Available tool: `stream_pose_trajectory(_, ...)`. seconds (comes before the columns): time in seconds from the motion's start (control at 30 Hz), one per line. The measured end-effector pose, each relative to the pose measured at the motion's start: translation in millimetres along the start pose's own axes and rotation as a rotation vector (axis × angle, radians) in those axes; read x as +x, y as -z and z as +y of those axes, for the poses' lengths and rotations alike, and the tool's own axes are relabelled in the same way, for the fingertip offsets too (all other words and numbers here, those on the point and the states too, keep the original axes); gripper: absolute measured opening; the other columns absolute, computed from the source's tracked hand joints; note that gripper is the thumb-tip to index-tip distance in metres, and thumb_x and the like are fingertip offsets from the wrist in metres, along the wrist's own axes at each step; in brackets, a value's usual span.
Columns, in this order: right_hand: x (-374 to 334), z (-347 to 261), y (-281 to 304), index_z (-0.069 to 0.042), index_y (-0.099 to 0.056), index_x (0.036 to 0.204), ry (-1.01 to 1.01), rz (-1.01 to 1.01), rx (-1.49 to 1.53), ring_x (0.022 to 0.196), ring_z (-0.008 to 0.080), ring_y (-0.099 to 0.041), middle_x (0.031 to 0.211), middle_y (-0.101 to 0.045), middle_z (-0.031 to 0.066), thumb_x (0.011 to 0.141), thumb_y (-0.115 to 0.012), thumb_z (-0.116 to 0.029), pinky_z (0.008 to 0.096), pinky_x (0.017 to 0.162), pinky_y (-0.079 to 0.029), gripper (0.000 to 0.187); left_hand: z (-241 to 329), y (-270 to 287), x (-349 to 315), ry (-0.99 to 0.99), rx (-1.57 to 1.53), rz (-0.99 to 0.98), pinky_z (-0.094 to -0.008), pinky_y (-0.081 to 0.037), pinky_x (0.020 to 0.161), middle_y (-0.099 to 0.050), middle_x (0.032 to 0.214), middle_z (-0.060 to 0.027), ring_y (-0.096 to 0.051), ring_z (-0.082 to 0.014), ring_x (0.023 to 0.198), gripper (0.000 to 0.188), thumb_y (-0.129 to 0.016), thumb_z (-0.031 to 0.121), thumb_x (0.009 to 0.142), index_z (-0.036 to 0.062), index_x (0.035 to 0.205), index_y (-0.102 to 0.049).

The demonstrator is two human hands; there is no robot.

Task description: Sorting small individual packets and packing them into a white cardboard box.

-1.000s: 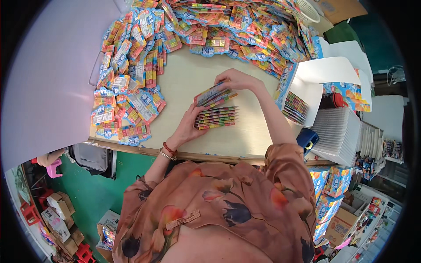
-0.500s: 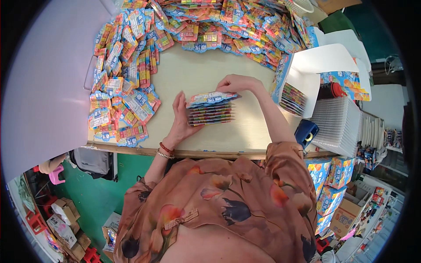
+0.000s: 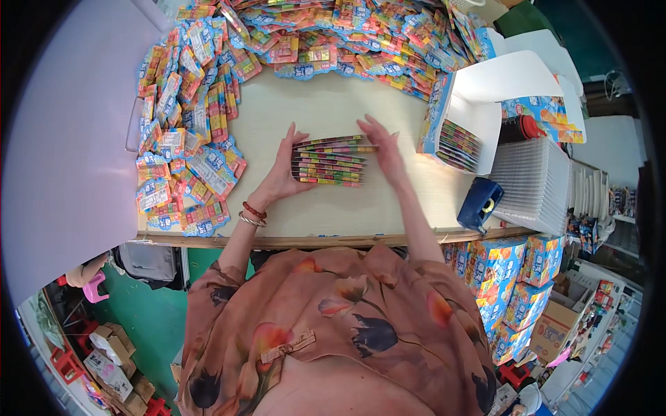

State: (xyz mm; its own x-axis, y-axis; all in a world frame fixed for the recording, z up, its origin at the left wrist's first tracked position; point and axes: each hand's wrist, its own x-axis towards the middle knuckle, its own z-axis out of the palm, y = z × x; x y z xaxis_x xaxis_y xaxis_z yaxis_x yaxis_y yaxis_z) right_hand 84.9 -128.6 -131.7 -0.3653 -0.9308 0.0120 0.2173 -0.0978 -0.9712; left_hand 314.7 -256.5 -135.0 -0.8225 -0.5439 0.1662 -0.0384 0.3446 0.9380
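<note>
A stack of flat colourful packets (image 3: 329, 161) stands on edge on the pale wooden table (image 3: 326, 215). My left hand (image 3: 283, 175) presses flat against the stack's left end, fingers spread upward. My right hand (image 3: 381, 147) presses against the right end, fingers straight. The stack is squeezed between both palms. Red and silver bangles sit on my left wrist.
A thick heap of loose colourful packets (image 3: 208, 104) curves around the table's left and far sides. An open white display box (image 3: 479, 111) with packets inside stands to the right, beside stacked clear trays (image 3: 538, 184) and a blue tape dispenser (image 3: 480, 202). Printed cartons (image 3: 517, 267) are stacked below.
The packets were lifted and tilted in my hands a second ago. Now they rest level on the table, squared up between both palms.
</note>
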Motion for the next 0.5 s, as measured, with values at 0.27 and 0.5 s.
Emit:
stream_pose_trajectory(0.27, -22.5, 1.0, -39.8, -0.008, -0.02, 0.148, 0.005, -0.009, -0.063, 0.137, 0.0253, -0.026, 0.15, -0.026, 0.013, 0.094, -0.017, -0.065, 0.0371, 0.113, -0.019, 0.079, 4.1, -5.7, -6.9, 0.092, -0.032, 0.009, -0.0335, -0.043, 0.097, -0.041, 0.122, -0.0124, -0.048, -0.0216, 0.111, 0.108, -0.089, 0.013, 0.057, 0.0043, 0.138, -0.019)
stream_pose_trajectory(0.5, -38.7, -4.2, -41.5, -0.009, -0.021, 0.149, -0.034, -0.135, -0.055, 0.136, 0.0269, -0.03, 0.149, -0.027, 0.014, 0.092, -0.018, -0.069, 0.0376, 0.112, -0.021, 0.083, 22.1, -1.7, -32.9, 0.13, -0.023, 0.081, -0.0331, -0.045, 0.094, -0.042, 0.118, -0.0126, -0.048, -0.0207, 0.11, 0.097, -0.088, 0.012, 0.056, 0.0042, 0.13, -0.026)
